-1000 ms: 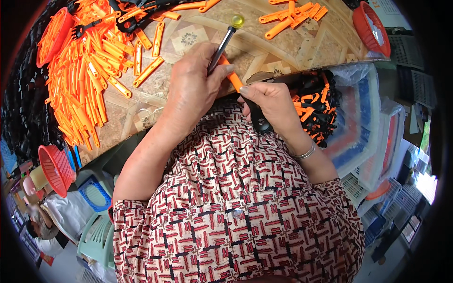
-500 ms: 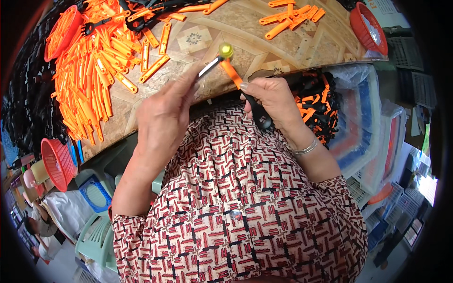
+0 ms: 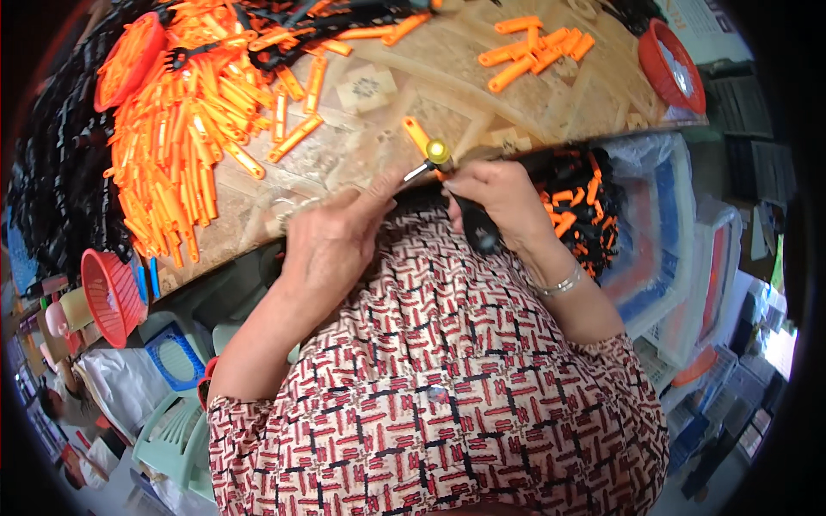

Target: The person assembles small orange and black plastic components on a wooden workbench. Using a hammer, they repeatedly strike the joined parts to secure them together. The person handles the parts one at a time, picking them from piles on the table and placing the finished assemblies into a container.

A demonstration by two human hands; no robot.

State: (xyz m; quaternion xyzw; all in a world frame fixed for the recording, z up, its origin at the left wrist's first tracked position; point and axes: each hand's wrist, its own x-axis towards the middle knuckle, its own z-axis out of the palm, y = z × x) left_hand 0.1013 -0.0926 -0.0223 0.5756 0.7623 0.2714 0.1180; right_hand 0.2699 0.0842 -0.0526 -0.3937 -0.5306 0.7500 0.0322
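Note:
My left hand [image 3: 331, 236] is closed around a small mallet with a metal shaft [image 3: 416, 175] and a round yellow head [image 3: 438, 151]. The mallet's head overlaps the orange handle [image 3: 416, 132] of a black spoon-like utensil; whether they touch I cannot tell. Closed on that utensil is my right hand [image 3: 503, 202], thumb and fingers gripping it near where black meets orange. Its rounded black end [image 3: 480, 232] hangs toward my lap, while the orange end points away over the table edge.
A large heap of orange handles [image 3: 172, 155] covers the table's left side, with black parts [image 3: 60, 172] beyond. Several handles [image 3: 533, 52] lie at the far right. Red baskets [image 3: 671, 69] stand at the table's ends. Black-and-orange pieces [image 3: 572, 206] fill a container beside my right arm.
My left hand has come right and nearer, bringing the mallet's head from beyond the handle's far end to over its middle. The utensil has shifted slightly nearer in my right hand.

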